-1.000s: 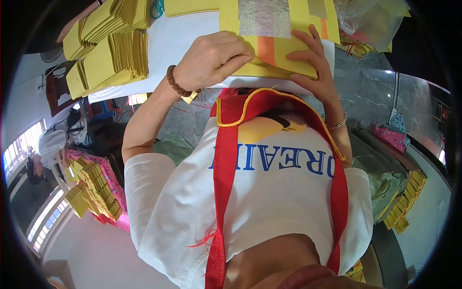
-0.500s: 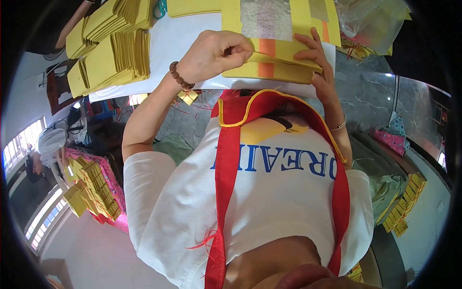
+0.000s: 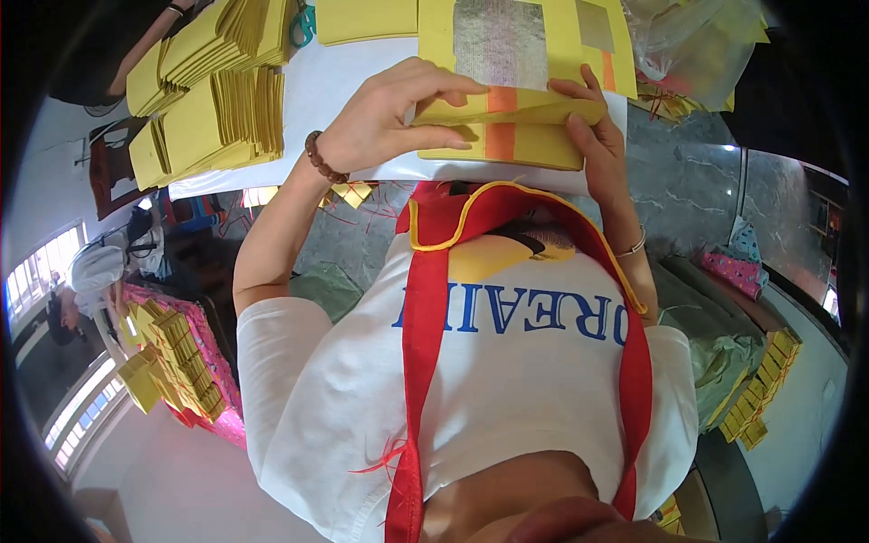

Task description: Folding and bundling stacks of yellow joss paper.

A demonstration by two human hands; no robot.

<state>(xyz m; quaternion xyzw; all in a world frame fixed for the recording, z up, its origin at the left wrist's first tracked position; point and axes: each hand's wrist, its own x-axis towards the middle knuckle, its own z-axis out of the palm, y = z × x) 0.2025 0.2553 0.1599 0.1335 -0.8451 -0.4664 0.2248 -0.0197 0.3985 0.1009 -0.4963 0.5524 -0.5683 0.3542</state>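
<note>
A yellow paper sheet [image 3: 543, 110] with an orange stripe and a silvery foil patch lies at the table's near edge, its near part folded up. My left hand [image 3: 385, 118], wearing a brown bead bracelet, is at the left end of the fold. Its thumb and index finger are spread apart, the thumb over the paper below. My right hand [image 3: 601, 136] grips the fold's right end between thumb and fingers. Beneath the fold, more yellow paper [image 3: 543, 154] with an orange stripe shows; how many layers there are, I cannot tell.
Stacks of folded yellow paper [image 3: 213, 118] stand on the white table [image 3: 348, 63] at the left. Teal-handled scissors [image 3: 303, 25] lie behind them. A clear plastic bag [image 3: 697, 54] is at the far right. Another person's arm [image 3: 149, 41] reaches in at the far left.
My left hand has opened from a pinch on the paper's edge. The sheet's near edge now stands folded up more, and my right thumb has moved onto the fold.
</note>
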